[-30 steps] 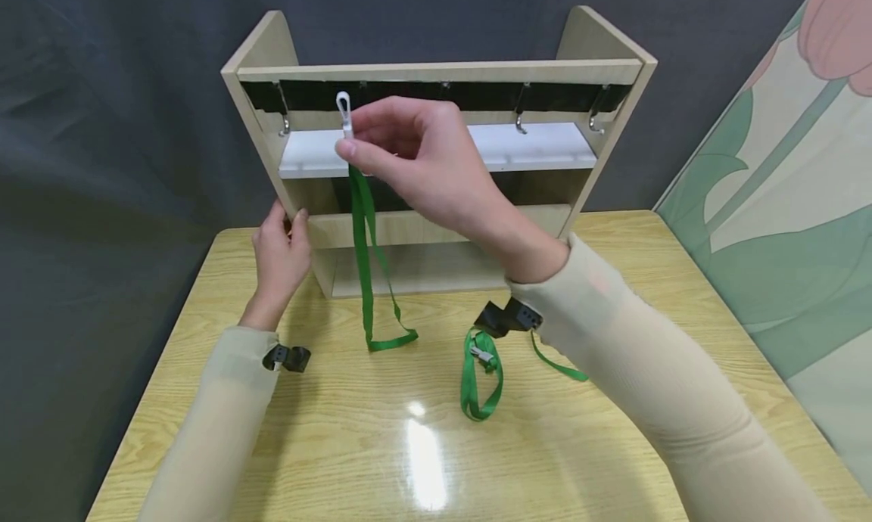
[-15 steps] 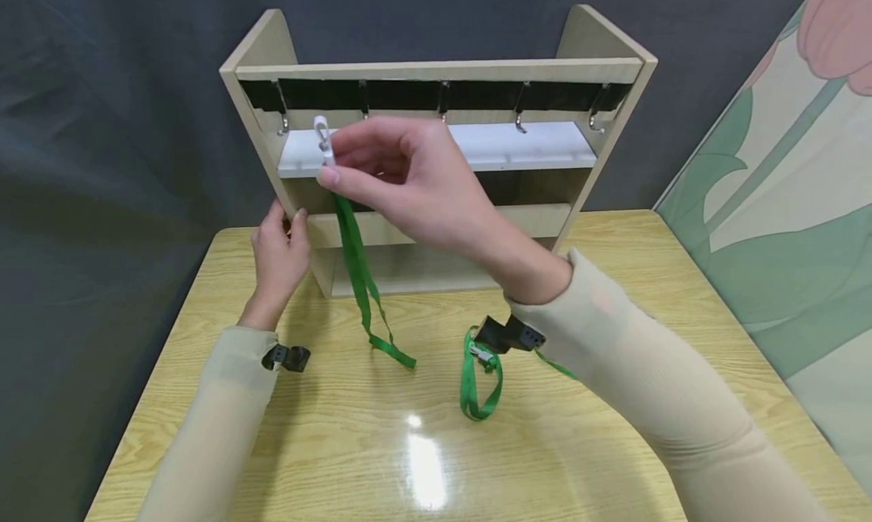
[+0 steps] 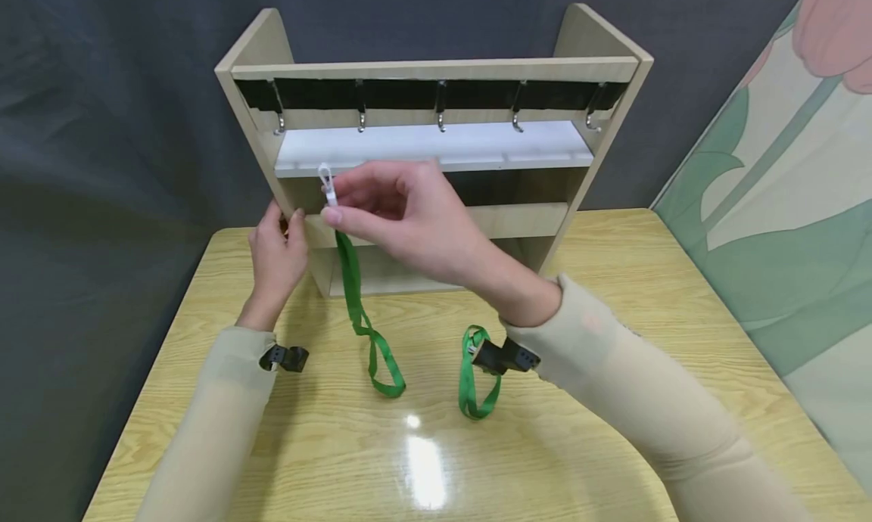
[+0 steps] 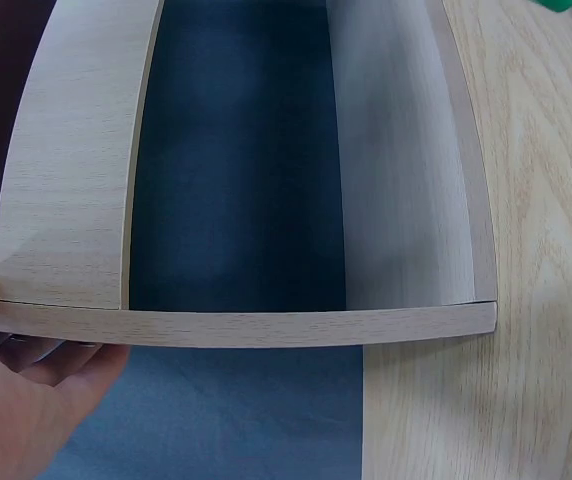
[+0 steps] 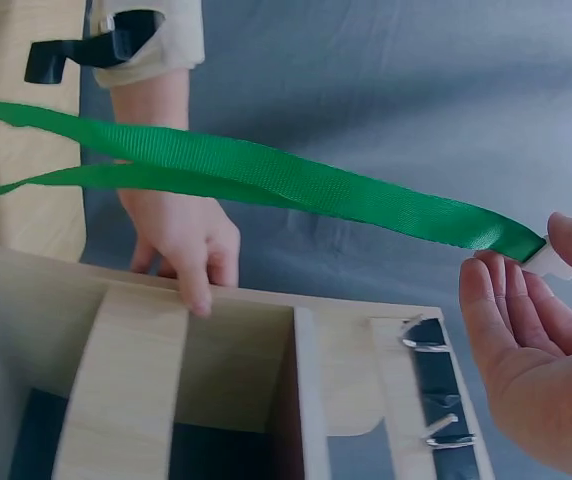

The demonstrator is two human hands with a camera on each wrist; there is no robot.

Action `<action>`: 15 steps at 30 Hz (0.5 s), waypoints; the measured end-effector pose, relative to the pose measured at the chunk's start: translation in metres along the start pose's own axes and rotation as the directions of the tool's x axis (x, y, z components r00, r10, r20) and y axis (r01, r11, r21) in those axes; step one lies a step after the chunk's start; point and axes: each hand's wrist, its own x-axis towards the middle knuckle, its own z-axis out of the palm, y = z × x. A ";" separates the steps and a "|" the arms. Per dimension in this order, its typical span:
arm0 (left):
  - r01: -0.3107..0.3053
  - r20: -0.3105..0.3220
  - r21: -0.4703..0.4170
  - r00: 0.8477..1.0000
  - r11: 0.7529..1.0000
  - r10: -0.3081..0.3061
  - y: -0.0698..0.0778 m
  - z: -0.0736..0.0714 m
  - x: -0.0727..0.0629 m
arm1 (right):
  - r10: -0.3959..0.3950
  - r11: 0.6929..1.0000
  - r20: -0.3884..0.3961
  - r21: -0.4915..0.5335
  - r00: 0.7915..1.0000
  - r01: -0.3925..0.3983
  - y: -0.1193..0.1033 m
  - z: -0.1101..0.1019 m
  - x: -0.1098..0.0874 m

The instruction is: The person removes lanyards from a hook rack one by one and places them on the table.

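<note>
My right hand [image 3: 418,223] pinches the white plastic clip [image 3: 328,185] of a green lanyard [image 3: 350,276] between thumb and fingers. The clip's loop points up, and the strap hangs in a long loop in front of the wooden shelf [image 3: 409,70]. My left hand [image 3: 278,257] grips the shelf's left side panel [image 4: 236,328], with the thumb on the inner side and the fingers outside. Metal hooks [image 3: 440,117] line a black strip under the shelf's top rail, above my right hand. In the right wrist view, the lanyard strap [image 5: 296,180] stretches away from the pinched clip.
A second green lanyard [image 3: 466,386] lies coiled on the wooden table [image 3: 327,454], partly hidden by the right wrist camera [image 3: 504,355]. Dark cloth [image 3: 116,128] hangs behind and to the left. A flower-patterned panel [image 3: 797,227] stands on the right.
My right hand has lowered the lanyard from the hook row to below the white board, shifting slightly left. The hanging strap has swung. My left hand has stayed on the side panel.
</note>
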 end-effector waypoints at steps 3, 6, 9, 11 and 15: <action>0.014 0.003 0.002 1.000 1.000 -0.014 0.000 -0.001 0.000 | -0.004 1.000 0.012 0.008 1.000 0.004 0.006 0.004 -0.005; 0.018 0.008 0.002 1.000 1.000 -0.018 0.000 -0.001 0.000 | 0.007 1.000 0.023 0.007 1.000 -0.008 0.012 0.007 -0.011; 0.016 0.005 -0.002 1.000 1.000 -0.016 0.001 -0.001 0.000 | 0.022 1.000 0.035 0.008 0.999 -0.022 0.018 0.008 -0.015; 0.013 0.001 -0.001 1.000 1.000 -0.013 0.001 -0.001 0.000 | 0.028 1.000 0.041 0.009 0.999 -0.028 0.022 0.009 -0.017; 0.006 -0.007 -0.003 1.000 1.000 -0.006 0.001 0.000 0.000 | 0.057 0.998 0.047 0.016 0.997 -0.058 0.032 0.010 -0.023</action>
